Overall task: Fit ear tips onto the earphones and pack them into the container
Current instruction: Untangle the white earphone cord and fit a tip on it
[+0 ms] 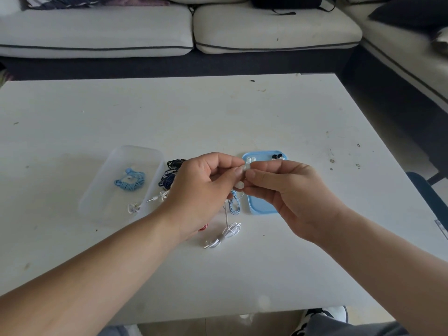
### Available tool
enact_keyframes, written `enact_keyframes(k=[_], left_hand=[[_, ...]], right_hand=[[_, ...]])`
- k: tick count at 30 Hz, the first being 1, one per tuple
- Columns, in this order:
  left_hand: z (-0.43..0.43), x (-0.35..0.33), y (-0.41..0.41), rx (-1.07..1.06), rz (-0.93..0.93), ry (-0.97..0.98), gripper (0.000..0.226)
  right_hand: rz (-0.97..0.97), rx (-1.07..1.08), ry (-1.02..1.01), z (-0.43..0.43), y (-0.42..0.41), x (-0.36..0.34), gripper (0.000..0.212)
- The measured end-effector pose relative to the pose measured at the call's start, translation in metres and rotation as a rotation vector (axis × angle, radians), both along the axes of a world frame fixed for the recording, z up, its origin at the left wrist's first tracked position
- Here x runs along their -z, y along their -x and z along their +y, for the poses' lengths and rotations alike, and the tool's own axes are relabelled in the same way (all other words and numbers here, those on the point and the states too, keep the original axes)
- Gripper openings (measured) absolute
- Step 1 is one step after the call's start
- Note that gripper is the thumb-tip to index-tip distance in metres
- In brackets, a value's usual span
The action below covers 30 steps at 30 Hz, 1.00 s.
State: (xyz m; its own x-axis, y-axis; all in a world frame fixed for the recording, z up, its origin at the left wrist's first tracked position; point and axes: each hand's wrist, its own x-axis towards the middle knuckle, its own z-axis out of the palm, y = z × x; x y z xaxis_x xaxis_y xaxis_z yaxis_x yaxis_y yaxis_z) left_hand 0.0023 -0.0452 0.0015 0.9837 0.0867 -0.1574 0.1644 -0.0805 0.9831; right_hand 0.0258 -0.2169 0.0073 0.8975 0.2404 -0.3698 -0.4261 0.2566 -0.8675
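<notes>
The left hand point(201, 190) pinched a white earphone point(238, 186); the right hand point(291, 190) pinched a clear ear tip point(246, 168) against it (container point(109, 166) at nine o'clock, blue lid point(261, 203) at three) above the tabletop point(218, 112).

The left hand point(201, 190) hides most of a red item point(204, 228); the ear tip point(246, 168) looks blurred.

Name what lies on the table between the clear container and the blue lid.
Head view: coiled dark earphones, partly hidden behind the left hand; a blue cable and white earphones nearer the lid.
</notes>
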Motion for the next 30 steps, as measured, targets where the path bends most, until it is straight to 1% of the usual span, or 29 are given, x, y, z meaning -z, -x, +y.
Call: enact_keyframes(k=[4,6,8,9,12,15,17,18,20,22,24,25,27,29,30], left_hand=[[0.001,-0.003,-0.001,-0.017,0.02,0.028,0.009],[0.001,-0.005,-0.003,-0.008,0.036,0.056,0.011],[0.0,-0.005,-0.003,0.001,0.039,0.07,0.011],[0.0,-0.004,-0.003,0.006,0.034,0.069,0.01],[0.0,-0.003,-0.002,0.023,0.019,0.071,0.008],[0.001,-0.003,-0.001,0.05,0.002,0.056,0.012],[0.004,-0.001,-0.001,0.101,-0.013,0.025,0.021],[0.005,0.0,-0.001,0.132,-0.008,0.009,0.025],[0.008,0.002,0.002,0.17,0.027,-0.038,0.027],[0.012,0.011,0.007,0.176,0.062,-0.146,0.027],[0.017,0.022,0.015,0.215,0.025,-0.388,0.027],[0.019,0.028,0.02,0.27,-0.031,-0.538,0.029],[0.018,0.036,0.03,0.402,-0.105,-0.755,0.031],[0.015,0.038,0.039,0.474,-0.092,-0.85,0.025],[0.014,0.039,0.043,0.5,-0.073,-0.874,0.027]], right_hand=[[-0.019,-0.005,0.071,-0.001,-0.002,-0.001,0.014],[0.009,0.012,0.047,-0.003,-0.006,-0.002,0.017],[0.045,0.014,0.013,-0.006,-0.009,-0.002,0.016],[0.056,0.0,0.006,-0.007,-0.009,-0.001,0.017],[0.04,-0.082,0.012,-0.007,-0.009,0.004,0.028],[0.033,-0.111,0.029,-0.008,-0.01,0.007,0.029],[0.036,-0.103,0.088,-0.008,-0.011,0.007,0.022],[0.025,-0.101,0.162,-0.008,-0.011,0.007,0.017],[-0.032,-0.117,0.38,-0.006,-0.011,0.01,0.01],[-0.093,-0.15,0.568,-0.003,-0.01,0.013,0.012],[-0.158,-0.22,0.711,0.001,-0.009,0.017,0.015],[-0.185,-0.267,0.767,0.003,-0.007,0.018,0.016],[-0.224,-0.366,0.862,0.006,-0.003,0.02,0.019],[-0.252,-0.448,0.936,0.008,0.001,0.022,0.022],[-0.263,-0.472,0.957,0.009,0.002,0.022,0.023]])
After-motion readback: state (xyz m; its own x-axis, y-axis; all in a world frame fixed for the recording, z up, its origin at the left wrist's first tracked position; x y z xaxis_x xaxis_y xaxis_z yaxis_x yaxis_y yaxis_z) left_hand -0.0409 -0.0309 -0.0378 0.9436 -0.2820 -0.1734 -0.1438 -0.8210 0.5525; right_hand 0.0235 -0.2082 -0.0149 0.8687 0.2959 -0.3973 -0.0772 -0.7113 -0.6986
